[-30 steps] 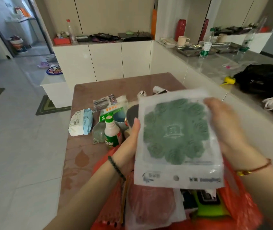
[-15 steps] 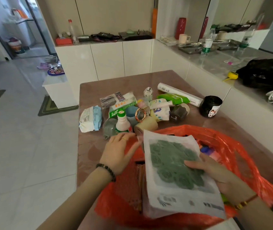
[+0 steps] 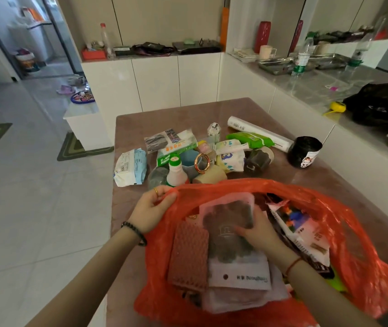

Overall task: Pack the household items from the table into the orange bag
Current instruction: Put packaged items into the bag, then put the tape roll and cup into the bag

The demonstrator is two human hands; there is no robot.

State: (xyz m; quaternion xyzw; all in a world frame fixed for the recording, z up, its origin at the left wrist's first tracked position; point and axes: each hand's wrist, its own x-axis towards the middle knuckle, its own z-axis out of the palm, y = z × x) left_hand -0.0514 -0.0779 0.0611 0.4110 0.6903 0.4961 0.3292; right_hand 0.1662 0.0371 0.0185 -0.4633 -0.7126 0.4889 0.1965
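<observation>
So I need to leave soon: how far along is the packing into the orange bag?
Partly done. Already inside the orange bag: a ribbed pad and a toy packet. In hand: the left hand grips the bag's rim, and the right hand holds the mat packet inside it. Left to pack: a white bottle, wipes pack, black roll and more on the table.

Single head view, angled down, close over table (image 3: 212, 114)
</observation>
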